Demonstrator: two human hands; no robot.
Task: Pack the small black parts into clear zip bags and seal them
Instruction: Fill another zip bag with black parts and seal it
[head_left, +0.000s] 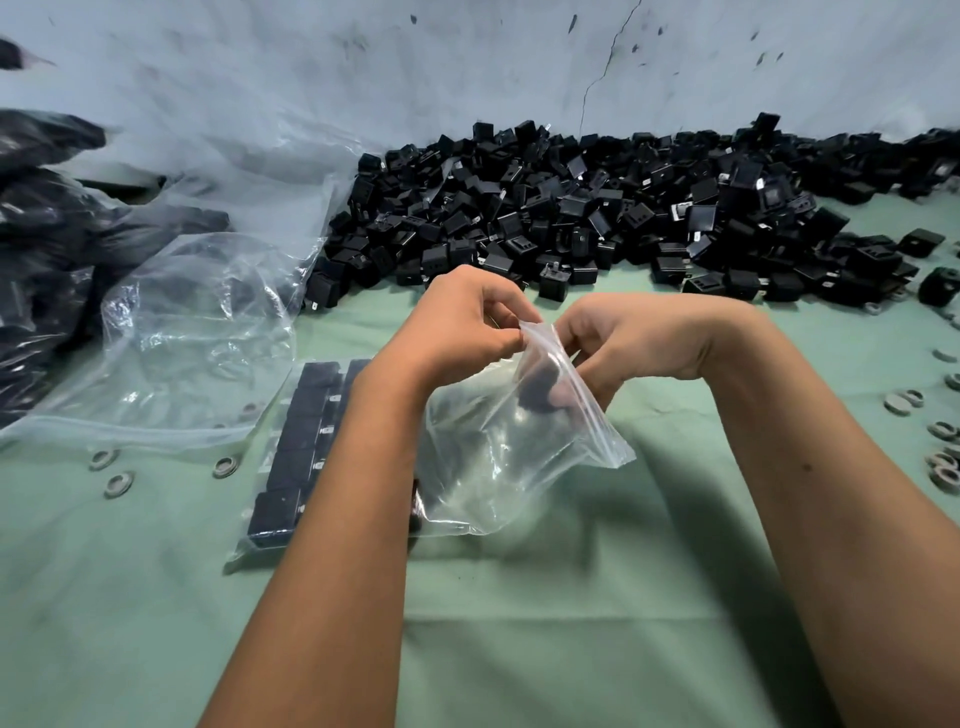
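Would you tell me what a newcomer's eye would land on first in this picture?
First, the left hand and right hand pinching the top of a clear zip bag at centre. Behind them a heap of black parts lines the wall, and a filled bag lies left of the left forearm.

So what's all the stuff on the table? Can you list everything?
black parts pile: too many to count, black, far side against the wall
zip bag: one, clear, held up at centre, looks empty
filled bag: one, clear with rows of black parts, flat beside left forearm
big loose bag: one, clear, crumpled at left
dark bagged heap: blurred, black, far left
rings: several, grey, scattered at left and right edges
table cover: one, pale green
left hand: pinches the zip bag's top
right hand: grips the bag's mouth
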